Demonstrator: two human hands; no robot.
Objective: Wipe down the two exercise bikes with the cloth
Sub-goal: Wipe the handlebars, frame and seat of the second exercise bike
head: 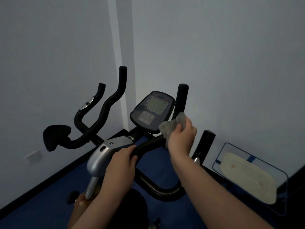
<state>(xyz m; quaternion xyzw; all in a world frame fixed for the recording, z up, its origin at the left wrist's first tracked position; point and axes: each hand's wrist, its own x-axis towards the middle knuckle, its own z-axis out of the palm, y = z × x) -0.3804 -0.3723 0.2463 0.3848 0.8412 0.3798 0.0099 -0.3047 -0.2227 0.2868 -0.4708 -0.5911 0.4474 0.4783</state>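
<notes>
Over on the left, a white wall socket sat low on the wall, just above the dark strip where the wall met the blue floor. Next came a second bike's black handlebars, curling up beside the corner — near the first bike but not touching it. The silver bracket of the near exercise bike came after that. The left hand was curled round the black bar just beside the bracket, holding tight. The grey screen console stood above and between the two hands. The right hand pinched a bunched grey cloth against the right handle post, close to the console's edge. Past a short black post, a flat cream board in a clear blue-edged bag leaned on the right wall — with bare blue floor between it and the bike.
</notes>
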